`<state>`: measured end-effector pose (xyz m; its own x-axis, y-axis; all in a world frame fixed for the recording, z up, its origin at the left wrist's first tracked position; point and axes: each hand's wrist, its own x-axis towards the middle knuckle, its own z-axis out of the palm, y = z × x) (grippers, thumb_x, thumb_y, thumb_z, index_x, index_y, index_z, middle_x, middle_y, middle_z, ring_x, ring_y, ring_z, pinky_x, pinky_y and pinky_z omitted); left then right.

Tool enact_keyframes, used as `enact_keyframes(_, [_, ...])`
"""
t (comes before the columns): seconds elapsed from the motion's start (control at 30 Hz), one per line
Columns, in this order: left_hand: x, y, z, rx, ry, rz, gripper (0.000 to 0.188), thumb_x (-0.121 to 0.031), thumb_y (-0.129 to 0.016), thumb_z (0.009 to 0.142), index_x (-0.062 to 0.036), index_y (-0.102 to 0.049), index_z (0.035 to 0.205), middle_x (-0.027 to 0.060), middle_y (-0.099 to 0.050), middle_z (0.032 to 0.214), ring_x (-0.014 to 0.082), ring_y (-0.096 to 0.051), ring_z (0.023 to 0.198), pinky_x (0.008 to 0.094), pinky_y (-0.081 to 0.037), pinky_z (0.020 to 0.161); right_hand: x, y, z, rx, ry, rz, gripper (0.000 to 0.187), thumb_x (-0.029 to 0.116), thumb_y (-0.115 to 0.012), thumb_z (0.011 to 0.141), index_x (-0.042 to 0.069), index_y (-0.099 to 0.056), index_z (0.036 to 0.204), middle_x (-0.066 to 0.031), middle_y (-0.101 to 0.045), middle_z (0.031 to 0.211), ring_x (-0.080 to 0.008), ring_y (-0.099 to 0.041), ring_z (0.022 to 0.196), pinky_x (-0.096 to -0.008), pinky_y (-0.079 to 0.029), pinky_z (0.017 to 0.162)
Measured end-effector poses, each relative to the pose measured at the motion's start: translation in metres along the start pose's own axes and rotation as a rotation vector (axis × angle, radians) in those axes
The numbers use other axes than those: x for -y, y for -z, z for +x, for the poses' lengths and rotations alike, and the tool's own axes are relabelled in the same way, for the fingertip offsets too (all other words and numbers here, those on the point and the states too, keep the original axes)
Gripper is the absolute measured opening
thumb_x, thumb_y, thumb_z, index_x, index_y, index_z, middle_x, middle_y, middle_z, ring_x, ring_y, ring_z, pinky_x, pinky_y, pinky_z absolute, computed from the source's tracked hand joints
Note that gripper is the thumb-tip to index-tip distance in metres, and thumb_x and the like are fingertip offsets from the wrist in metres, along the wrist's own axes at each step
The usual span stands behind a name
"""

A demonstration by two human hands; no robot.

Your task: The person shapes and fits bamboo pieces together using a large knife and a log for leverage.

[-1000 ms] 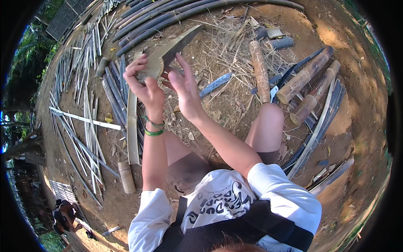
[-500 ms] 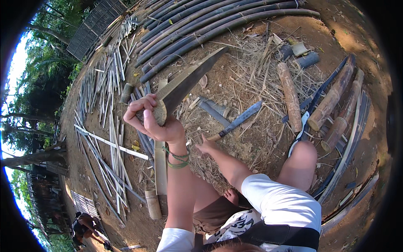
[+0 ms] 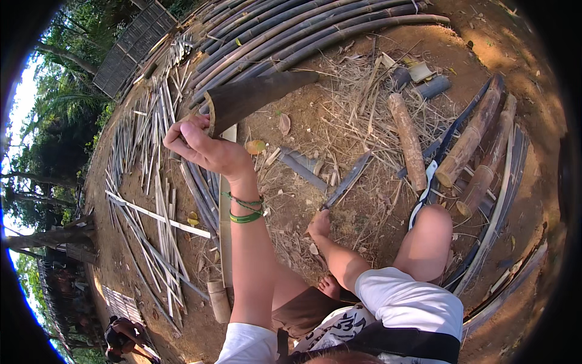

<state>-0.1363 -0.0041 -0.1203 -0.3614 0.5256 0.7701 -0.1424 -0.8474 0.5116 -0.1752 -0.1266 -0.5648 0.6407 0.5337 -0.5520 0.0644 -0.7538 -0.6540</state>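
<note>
Several long, smooth, dark round bamboo poles (image 3: 388,23). On their near side: tapered, dark, curved bamboo piece (image 3: 257,94) with pale cut edge, left hand (image 3: 209,148) fingers curled on its wide end. Farther from the poles: straight grey metal-bladed knife (image 3: 348,181), right hand (image 3: 319,223) closed round its mostly hidden handle. Likely step: readying knife; next calls for firm grip, left fingers clear.

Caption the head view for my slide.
Left hand holds a tapered bamboo piece, right hand a knife, with long poles lying beyond.
</note>
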Motion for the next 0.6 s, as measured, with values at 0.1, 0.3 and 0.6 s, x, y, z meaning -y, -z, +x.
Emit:
enact_keyframes(0.1, [-0.009,-0.006,-0.006,0.078,0.01,0.004,0.026,-0.032,-0.051,0.109,-0.0082,-0.043,0.102,0.0051,-0.048,0.09,0.0148,-0.045,0.084,0.0335,-0.043,0.081,-0.007,0.016,-0.008,0.124,0.212,-0.167,0.089,0.024,-0.081,0.081,0.018,-0.028,0.152,-0.0268,-0.062,0.126,-0.0456,-0.064,0.116,-0.054,-0.055,0.095])
enact_keyframes(0.3, [-0.024,-0.027,-0.025,0.27,-0.032,0.032,0.029,-0.035,-0.047,0.11,-0.0074,-0.046,0.103,0.0046,-0.054,0.092,0.0143,-0.05,0.089,0.0326,-0.042,0.085,-0.023,0.023,0.009,0.17,0.147,-0.177,0.071,0.025,-0.084,0.079,0.011,-0.049,0.139,-0.0357,-0.054,0.132,-0.0479,-0.061,0.119,-0.0525,-0.054,0.097])
enact_keyframes(0.6, [0.024,0.005,0.061,-0.16,0.192,0.109,0.05,-0.052,-0.05,0.104,-0.0035,-0.044,0.114,0.0115,-0.05,0.107,0.0231,-0.056,0.098,0.0411,-0.052,0.087,-0.064,0.096,-0.026,-0.287,-0.191,0.367,0.056,0.032,-0.077,0.084,-0.003,-0.049,0.119,-0.0286,-0.066,0.107,-0.0473,-0.067,0.101,-0.057,-0.053,0.089])
